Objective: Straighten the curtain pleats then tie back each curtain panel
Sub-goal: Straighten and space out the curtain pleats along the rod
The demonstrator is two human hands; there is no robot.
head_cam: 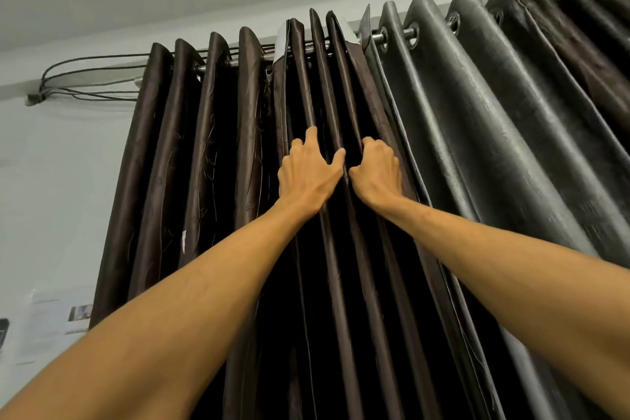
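Left of the rod (pixel 395 35), open wall (pixel 51 181), crossed by looped cables (pixel 85 78) near its end. Under the rod, packed folds of brown curtain (pixel 153 181) and grey curtain (pixel 494 112), narrow dark gaps between.

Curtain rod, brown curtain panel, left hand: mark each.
curtain rod (pixel 397 34), head view, bare metal between eyelets.
brown curtain panel (pixel 247 106), head view, a front pleat.
left hand (pixel 308 174), head view, back of hand.

Glossy dark brown satin curtain panel (pixel 218 153) carries faint wavy embroidered lines; the neighbouring pleated curtain panel (pixel 477 119) shows dull grey; pale grey painted wall (pixel 61 164); black cables (pixel 88 78).
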